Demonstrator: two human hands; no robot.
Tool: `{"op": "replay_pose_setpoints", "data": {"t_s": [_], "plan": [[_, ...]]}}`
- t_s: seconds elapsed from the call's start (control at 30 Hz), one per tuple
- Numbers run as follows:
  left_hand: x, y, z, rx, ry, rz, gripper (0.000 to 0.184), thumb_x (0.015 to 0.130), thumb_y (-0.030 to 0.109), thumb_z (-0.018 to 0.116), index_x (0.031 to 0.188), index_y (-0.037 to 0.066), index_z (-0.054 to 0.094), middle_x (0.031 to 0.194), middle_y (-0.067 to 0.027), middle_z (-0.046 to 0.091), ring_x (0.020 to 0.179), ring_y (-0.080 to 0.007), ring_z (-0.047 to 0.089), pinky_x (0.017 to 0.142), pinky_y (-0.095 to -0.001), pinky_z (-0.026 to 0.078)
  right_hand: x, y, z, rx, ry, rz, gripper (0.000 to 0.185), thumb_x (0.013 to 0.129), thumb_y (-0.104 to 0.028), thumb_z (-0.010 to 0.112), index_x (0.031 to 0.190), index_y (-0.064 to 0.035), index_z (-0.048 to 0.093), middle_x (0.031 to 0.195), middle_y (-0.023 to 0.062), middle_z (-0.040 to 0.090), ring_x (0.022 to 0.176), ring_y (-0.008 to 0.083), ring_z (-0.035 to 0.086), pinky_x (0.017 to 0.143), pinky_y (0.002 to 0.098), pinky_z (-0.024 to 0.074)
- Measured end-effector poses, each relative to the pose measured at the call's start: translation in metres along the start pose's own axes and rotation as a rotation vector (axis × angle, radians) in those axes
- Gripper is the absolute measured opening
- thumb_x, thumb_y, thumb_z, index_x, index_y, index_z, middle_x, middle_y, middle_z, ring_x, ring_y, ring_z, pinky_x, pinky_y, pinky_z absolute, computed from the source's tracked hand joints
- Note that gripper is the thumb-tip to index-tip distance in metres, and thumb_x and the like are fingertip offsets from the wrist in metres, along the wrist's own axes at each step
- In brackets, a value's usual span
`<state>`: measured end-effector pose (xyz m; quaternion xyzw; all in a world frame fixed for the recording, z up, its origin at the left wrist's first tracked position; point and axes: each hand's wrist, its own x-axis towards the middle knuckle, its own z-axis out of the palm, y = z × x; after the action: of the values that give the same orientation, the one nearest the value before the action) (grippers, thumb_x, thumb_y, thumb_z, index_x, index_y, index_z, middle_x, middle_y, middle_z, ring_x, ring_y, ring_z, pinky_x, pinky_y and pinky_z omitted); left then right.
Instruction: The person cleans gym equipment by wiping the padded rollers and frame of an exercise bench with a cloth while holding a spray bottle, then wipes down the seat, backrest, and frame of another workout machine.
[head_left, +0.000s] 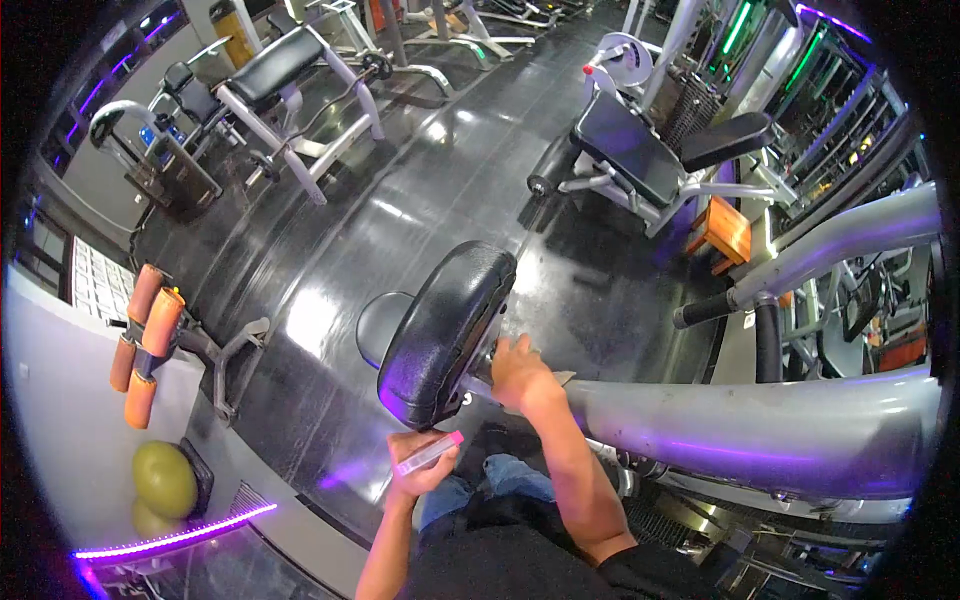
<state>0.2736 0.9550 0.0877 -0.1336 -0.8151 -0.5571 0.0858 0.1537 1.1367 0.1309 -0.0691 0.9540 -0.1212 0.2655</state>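
A black padded cushion (450, 335) on a gym machine stands right in front of me, joined to a thick grey metal tube (740, 430) that runs off to the right. Just below the cushion's lower end, my left hand (420, 465) is closed around a small clear bottle with a pink cap (430, 454). My right hand (522, 372) is at the cushion's right side, by the metal bracket under it. Its fingertips are partly hidden there, and a bit of pale cloth or paper shows beside the wrist.
A black bench (630, 145) and a wooden stool (722, 234) stand ahead to the right. At the upper left is a padded bench with a curved bar (275, 70). Orange foam rollers (160, 320) and a green ball (165, 480) are at the left.
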Motion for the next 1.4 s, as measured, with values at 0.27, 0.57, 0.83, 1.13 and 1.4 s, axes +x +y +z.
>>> {"op": "replay_pose_setpoints", "data": {"t_s": [0.27,0.57,0.83,1.13,1.4], "plan": [[0.008,0.024,0.035,-0.099,-0.014,-0.442,0.024,0.083,0.027,0.071,0.084,0.003,0.071,0.061,-0.0008,0.059,0.055,-0.0059,0.051,0.050,-0.0262,0.040,-0.064,0.014,-0.045,-0.212,0.234,-0.048,0.050,0.082,-0.009,0.059,0.127,0.0014,0.041,0.114,0.0263,0.048,0.097,0.0410,0.060,0.083,0.0444,0.0516],[0.017,-0.033,0.109,-0.001,0.317,-0.637,0.033,0.084,0.034,0.069,0.079,0.002,0.069,0.059,-0.0077,0.059,0.059,-0.0126,0.056,0.059,-0.0329,0.045,-0.064,0.023,-0.033,-0.194,0.291,-0.114,0.058,0.076,0.000,0.062,0.130,0.0002,0.041,0.115,0.0253,0.047,0.100,0.0414,0.058,0.082,0.0446,0.0524],[0.019,-0.003,0.092,-0.143,0.404,-0.698,0.031,0.084,0.030,0.070,0.073,0.000,0.066,0.059,-0.0056,0.056,0.056,-0.0121,0.049,0.056,-0.0321,0.041,-0.016,0.015,0.005,0.046,0.347,-0.093,0.055,0.075,-0.004,0.065,0.126,0.0006,0.043,0.115,0.0255,0.046,0.102,0.0446,0.056,0.086,0.0486,0.0508],[-0.001,0.008,0.070,-0.218,0.332,-0.685,0.032,0.084,0.030,0.071,0.076,0.000,0.067,0.058,-0.0017,0.053,0.056,-0.0073,0.046,0.050,-0.0290,0.037,0.009,0.027,0.065,-0.219,0.356,-0.014,0.040,0.082,-0.017,0.061,0.115,0.0021,0.049,0.118,0.0172,0.050,0.109,0.0371,0.054,0.085,0.0473,0.0505],[-0.014,0.008,0.065,-0.160,0.255,-0.594,0.031,0.085,0.030,0.070,0.080,-0.001,0.069,0.060,-0.0064,0.057,0.055,-0.0093,0.050,0.051,-0.0289,0.040,0.034,0.018,0.038,-0.100,0.397,-0.070,0.036,0.087,-0.026,0.054,0.112,-0.0005,0.054,0.109,0.0200,0.056,0.098,0.0428,0.059,0.086,0.0492,0.0498]]}}
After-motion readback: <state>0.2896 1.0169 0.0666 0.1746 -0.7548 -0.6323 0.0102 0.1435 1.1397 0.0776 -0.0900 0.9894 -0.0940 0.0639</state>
